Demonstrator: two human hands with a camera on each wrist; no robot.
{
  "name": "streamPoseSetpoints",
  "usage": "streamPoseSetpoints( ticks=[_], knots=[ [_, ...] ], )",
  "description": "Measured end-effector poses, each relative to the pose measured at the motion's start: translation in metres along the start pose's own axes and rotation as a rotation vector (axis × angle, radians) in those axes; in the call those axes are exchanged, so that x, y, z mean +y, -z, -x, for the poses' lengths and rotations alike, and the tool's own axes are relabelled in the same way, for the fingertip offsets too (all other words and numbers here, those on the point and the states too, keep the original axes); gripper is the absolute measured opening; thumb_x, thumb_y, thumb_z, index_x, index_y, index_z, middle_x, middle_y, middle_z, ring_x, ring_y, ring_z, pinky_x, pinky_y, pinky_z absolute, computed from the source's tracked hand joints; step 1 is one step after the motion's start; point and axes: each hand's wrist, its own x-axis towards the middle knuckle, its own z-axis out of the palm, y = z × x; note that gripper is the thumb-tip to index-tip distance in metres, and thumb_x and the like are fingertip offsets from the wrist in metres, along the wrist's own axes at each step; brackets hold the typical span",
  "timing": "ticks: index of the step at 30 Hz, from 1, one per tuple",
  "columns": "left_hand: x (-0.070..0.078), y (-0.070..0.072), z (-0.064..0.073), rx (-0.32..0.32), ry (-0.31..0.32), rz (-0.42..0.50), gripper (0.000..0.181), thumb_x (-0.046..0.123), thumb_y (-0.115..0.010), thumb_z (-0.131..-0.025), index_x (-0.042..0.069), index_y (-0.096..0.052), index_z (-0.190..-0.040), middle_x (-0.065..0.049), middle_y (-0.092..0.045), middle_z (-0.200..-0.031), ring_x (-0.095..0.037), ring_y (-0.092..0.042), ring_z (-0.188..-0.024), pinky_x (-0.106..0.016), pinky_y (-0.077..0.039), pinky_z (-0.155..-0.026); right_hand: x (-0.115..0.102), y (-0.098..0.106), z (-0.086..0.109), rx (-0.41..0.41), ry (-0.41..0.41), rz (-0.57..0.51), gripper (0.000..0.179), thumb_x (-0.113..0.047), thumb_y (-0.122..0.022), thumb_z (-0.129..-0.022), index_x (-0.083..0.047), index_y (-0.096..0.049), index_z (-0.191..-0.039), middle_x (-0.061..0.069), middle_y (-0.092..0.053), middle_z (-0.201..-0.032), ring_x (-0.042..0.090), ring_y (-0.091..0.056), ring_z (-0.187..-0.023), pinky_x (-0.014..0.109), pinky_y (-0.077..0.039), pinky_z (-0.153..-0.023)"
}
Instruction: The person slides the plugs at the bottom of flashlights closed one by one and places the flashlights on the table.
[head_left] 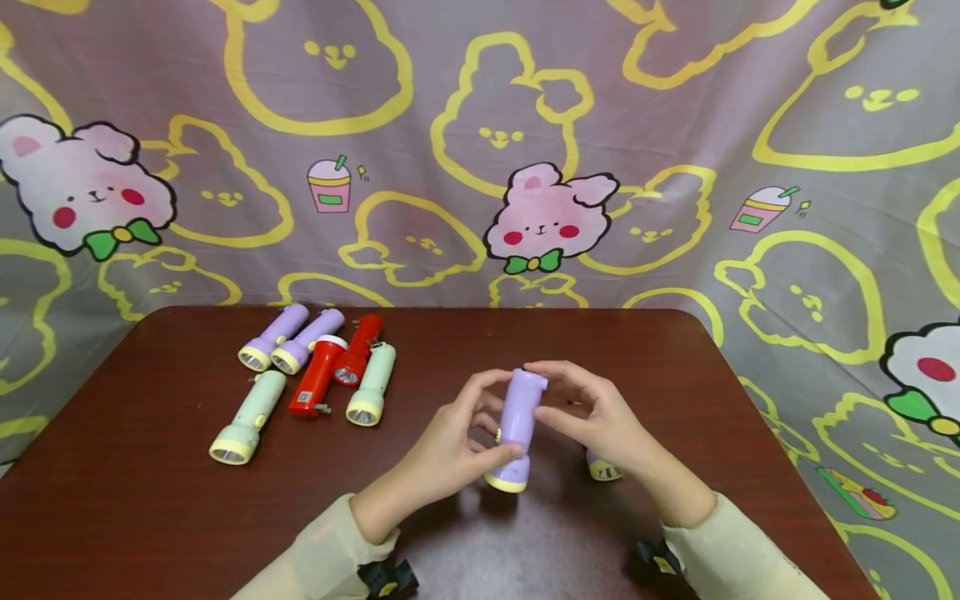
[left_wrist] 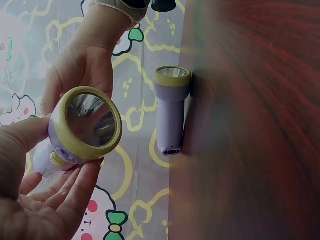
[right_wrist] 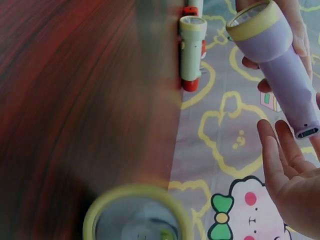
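My left hand [head_left: 453,446] grips a purple flashlight [head_left: 517,417] with a yellow rim, thumb across it near the head. Its lens end points toward me, and a yellow switch [left_wrist: 58,159] shows on its side in the left wrist view. At the tail end is my right hand [head_left: 600,412], its fingertips right at the tail and its thumb tip beside the body. Seen from the right wrist, those fingers are spread and fairly straight below the tail port [right_wrist: 307,132]. Another purple flashlight [left_wrist: 171,115] lies on the table, mostly hidden by the right hand in the head view.
On the left of the brown table [head_left: 150,500] lie several flashlights: two purple [head_left: 277,329], two red [head_left: 318,375], and two pale green [head_left: 251,412]. A curtain [head_left: 420,167] with cartoon rabbits hangs behind the table and along its right side.
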Motion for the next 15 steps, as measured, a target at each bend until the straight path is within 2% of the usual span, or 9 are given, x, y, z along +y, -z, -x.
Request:
streamPoseSetpoints(
  ticks=[4,10,13,15],
  knots=[
    [0.002,-0.001,0.0,-0.001,0.003,-0.006,0.077,0.013,-0.081,-0.084,0.025,-0.034,-0.145,-0.006,-0.066,-0.109,-0.01,-0.066,-0.08,-0.026,-0.059,-0.062,0.001,0.009,0.004,-0.006,-0.007,0.032,0.047,-0.003,-0.07,-0.09,-0.009,-0.058,-0.135,0.013,-0.064,-0.129,0.016,-0.068,-0.101,0.029,-0.058,-0.084],
    [0.002,-0.002,-0.002,0.019,0.006,-0.023,0.078,0.012,-0.081,-0.083,0.023,-0.035,-0.145,-0.009,-0.065,-0.108,-0.011,-0.066,-0.078,-0.025,-0.059,-0.06,0.009,0.029,0.014,-0.01,-0.009,0.089,0.047,-0.003,-0.066,-0.093,-0.009,-0.055,-0.139,0.019,-0.061,-0.135,0.011,-0.062,-0.12,0.029,-0.053,-0.096],
    [0.0,-0.003,-0.003,0.043,0.009,-0.043,0.078,0.012,-0.081,-0.083,0.021,-0.036,-0.145,-0.01,-0.065,-0.108,-0.011,-0.066,-0.077,-0.025,-0.058,-0.06,0.013,0.038,0.021,-0.022,-0.009,0.119,0.048,-0.003,-0.064,-0.095,-0.007,-0.053,-0.141,0.017,-0.06,-0.137,0.006,-0.059,-0.124,0.029,-0.052,-0.099],
    [-0.002,-0.004,-0.003,0.061,0.01,-0.067,0.077,0.012,-0.082,-0.082,0.021,-0.037,-0.144,-0.01,-0.066,-0.106,-0.011,-0.065,-0.077,-0.024,-0.058,-0.062,0.016,0.043,0.025,-0.026,-0.015,0.153,0.048,-0.005,-0.064,-0.095,-0.008,-0.052,-0.142,0.015,-0.059,-0.139,0.003,-0.056,-0.126,0.025,-0.05,-0.1]
  ],
)
